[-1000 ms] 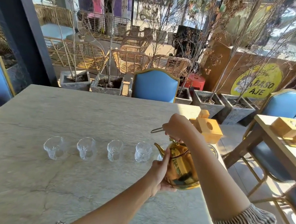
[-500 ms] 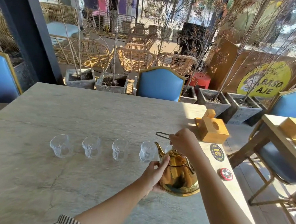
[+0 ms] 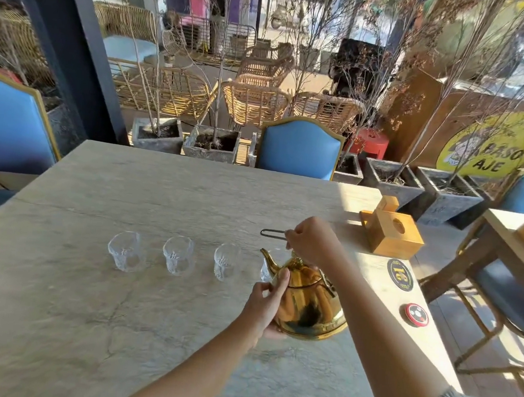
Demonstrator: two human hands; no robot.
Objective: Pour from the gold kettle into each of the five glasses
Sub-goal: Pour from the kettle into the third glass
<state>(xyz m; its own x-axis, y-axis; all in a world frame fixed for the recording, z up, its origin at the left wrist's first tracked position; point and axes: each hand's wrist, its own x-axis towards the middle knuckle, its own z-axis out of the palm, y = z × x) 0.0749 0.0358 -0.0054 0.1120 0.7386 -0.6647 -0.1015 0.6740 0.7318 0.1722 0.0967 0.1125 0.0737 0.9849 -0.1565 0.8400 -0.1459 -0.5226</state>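
Observation:
The gold kettle (image 3: 310, 302) hangs just above the pale stone table (image 3: 127, 191), spout pointing left and up. My right hand (image 3: 311, 240) is closed on its thin wire handle, which sticks out to the left. My left hand (image 3: 265, 304) presses against the kettle's left side and bottom. A row of clear glasses stands left of the kettle: one at the far left (image 3: 127, 251), a second (image 3: 178, 254), a third (image 3: 225, 260). Another glass (image 3: 266, 270) shows partly behind the spout. Any further glass is hidden by the kettle.
A wooden tissue box (image 3: 390, 231) stands at the table's right side, with a round black coaster (image 3: 400, 274) and a red round tag (image 3: 416, 315) near the right edge. Blue chairs (image 3: 299, 149) ring the table. A second table (image 3: 513, 235) stands to the right.
The kettle has come lower toward the table and its tilt has eased. Both hands have kept their hold. The view has shifted, so the coaster and red tag are now uncovered.

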